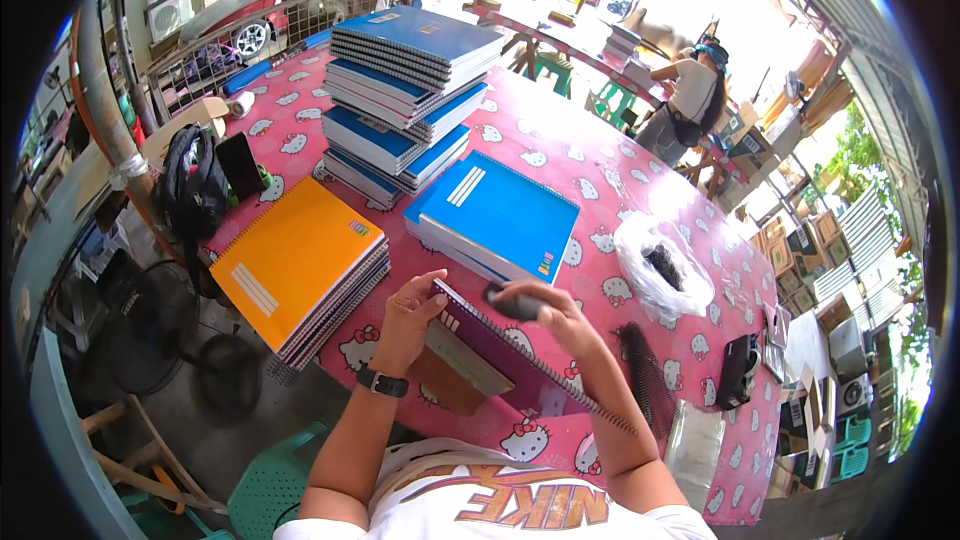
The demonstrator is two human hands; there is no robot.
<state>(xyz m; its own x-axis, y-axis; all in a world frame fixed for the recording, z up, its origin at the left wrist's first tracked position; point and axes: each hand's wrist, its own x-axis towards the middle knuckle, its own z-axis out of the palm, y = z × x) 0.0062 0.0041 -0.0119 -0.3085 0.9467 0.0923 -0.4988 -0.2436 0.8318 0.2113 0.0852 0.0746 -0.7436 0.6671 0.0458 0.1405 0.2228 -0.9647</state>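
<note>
A purple spiral notebook (515, 358) stands tilted on edge over the near side of the table, its coil edge facing up. My left hand (404, 325), with a dark watch on the wrist, is closed on its upper left corner, thumb against the cover. Just above the coil, my right hand (560, 318) is closed around a dark rounded object (516, 304) whose kind I cannot make out. Under the notebook lies a brown and greenish flat piece (465, 365). Left of my hands is a stack of notebooks with an orange one (295, 255) on top; beyond lie blue notebooks (500, 215).
A tall stack of spiral notebooks (415, 45) rises at the back of the pink patterned table (560, 155). To the right are a clear plastic bag (660, 265), black mesh (648, 380) and a black case (738, 372). A person (692, 90) stands farther back.
</note>
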